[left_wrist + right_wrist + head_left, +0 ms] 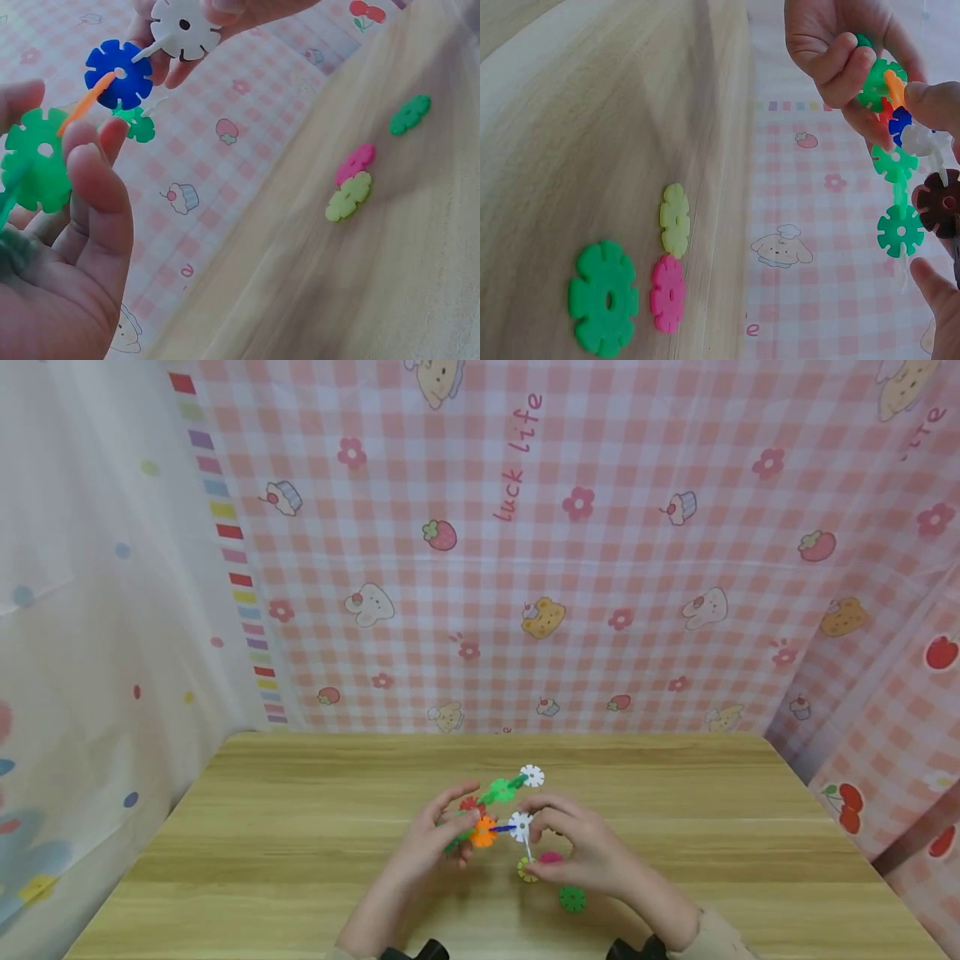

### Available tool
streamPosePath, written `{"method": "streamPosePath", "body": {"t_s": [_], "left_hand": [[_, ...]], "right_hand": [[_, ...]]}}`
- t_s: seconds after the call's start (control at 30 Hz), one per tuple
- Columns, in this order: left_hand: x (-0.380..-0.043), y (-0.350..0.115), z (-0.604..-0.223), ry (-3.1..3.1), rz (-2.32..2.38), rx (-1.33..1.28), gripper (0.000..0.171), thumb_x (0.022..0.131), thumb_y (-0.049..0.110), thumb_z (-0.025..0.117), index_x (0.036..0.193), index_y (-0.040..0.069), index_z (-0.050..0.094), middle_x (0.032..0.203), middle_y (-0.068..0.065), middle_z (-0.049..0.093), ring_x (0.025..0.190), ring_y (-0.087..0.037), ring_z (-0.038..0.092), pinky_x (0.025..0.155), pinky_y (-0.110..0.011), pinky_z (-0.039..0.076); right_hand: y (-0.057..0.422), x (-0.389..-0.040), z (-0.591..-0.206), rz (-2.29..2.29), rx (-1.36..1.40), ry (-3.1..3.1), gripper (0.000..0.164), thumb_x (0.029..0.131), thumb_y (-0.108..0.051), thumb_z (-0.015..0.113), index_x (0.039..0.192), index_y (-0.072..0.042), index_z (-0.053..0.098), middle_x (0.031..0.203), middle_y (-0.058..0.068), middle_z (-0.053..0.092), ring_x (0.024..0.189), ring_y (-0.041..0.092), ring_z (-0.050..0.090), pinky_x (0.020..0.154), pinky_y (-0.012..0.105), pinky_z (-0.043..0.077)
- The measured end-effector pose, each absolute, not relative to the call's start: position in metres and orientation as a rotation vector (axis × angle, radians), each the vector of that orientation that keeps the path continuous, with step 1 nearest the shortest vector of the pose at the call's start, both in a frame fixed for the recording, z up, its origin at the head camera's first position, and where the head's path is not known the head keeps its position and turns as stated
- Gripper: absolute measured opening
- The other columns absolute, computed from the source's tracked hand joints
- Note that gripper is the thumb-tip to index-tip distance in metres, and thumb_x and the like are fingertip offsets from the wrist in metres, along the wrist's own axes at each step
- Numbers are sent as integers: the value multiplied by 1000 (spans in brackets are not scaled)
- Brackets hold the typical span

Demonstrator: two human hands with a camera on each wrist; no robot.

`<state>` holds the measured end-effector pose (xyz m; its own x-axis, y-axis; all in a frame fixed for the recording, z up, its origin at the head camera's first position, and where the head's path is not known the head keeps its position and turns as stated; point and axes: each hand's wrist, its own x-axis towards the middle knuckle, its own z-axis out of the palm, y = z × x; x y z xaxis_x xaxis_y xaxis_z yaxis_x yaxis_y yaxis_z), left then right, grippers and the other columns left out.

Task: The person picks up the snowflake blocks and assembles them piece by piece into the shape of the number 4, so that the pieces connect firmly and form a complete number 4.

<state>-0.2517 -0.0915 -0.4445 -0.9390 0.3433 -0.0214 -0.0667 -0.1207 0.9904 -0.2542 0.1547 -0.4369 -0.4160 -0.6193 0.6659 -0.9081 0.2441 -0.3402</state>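
My left hand (437,831) grips a linked chain of notched plastic snowflake discs, its fingers curled round a green disc (37,159). From there the chain runs through an orange disc (483,832) and a blue disc (118,73) to a white disc (521,827). A branch with a red disc (470,806) and a light green disc (502,790) rises to another white disc (532,775). My right hand (588,852) holds the chain's right end at the white disc. A brown disc (939,204) sits by its fingers, partly hidden.
Loose on the wooden table (300,860) lie a yellow disc (349,197), a pink disc (355,163) and a green disc (572,898), below and beside my right hand. A checked curtain (480,568) hangs behind the table's far edge.
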Motion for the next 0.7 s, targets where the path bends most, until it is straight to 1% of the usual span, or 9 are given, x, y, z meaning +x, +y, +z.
{"method": "streamPosePath", "body": {"t_s": [0.07, 0.13, 0.3, 0.37, 0.47, 0.6, 0.7], "left_hand": [[-252, -93, -443, 1824, 2182, 293, 58, 93, 18, 65, 143, 4, 40, 101, -11, 67, 56, -12, 52, 53, -22, 47], [-252, -93, -443, 1807, 2192, 290, 59, 93, 17, 64, 144, 2, 38, 103, -11, 68, 57, -12, 53, 55, -22, 47], [-251, -94, -442, 1772, 2207, 273, 57, 95, 20, 61, 145, 3, 38, 102, -9, 64, 61, -12, 56, 58, -23, 49], [-251, -94, -442, 1741, 2228, 271, 56, 96, 21, 59, 145, 3, 37, 101, -8, 62, 62, -12, 57, 59, -22, 49], [-252, -94, -444, 1679, 2263, 289, 56, 98, 21, 56, 146, 1, 34, 101, -7, 62, 63, -11, 59, 59, -21, 50], [-252, -95, -445, 1638, 2281, 339, 59, 99, 22, 54, 148, -1, 29, 103, -8, 63, 66, -11, 61, 60, -21, 51], [-252, -95, -446, 1635, 2286, 375, 60, 99, 23, 54, 148, -2, 29, 115, -10, 60, 70, -11, 62, 61, -22, 51]], "right_hand": [[153, -254, -437, 1021, 1393, -2121, 40, 69, -8, 87, 90, -16, 54, 119, 7, 60, 110, 24, 57, 94, 29, 48], [152, -255, -437, 1036, 1385, -2111, 42, 67, -5, 87, 89, -16, 54, 118, 9, 59, 109, 25, 57, 93, 30, 48], [149, -254, -434, 1059, 1365, -2085, 46, 60, 2, 89, 87, -12, 53, 115, 14, 59, 105, 29, 58, 91, 27, 49], [147, -251, -429, 1067, 1356, -2072, 47, 58, 5, 88, 86, -10, 53, 113, 16, 59, 102, 31, 58, 89, 26, 49], [145, -244, -418, 1069, 1353, -2050, 49, 55, 10, 87, 84, -7, 52, 108, 19, 59, 97, 34, 59, 86, 24, 49], [145, -243, -414, 1069, 1343, -2037, 50, 54, 11, 87, 83, -7, 52, 108, 18, 58, 95, 34, 59, 87, 23, 48], [148, -250, -423, 1061, 1325, -2037, 48, 56, 7, 88, 85, -9, 53, 111, 16, 58, 100, 33, 58, 91, 26, 48]]}}
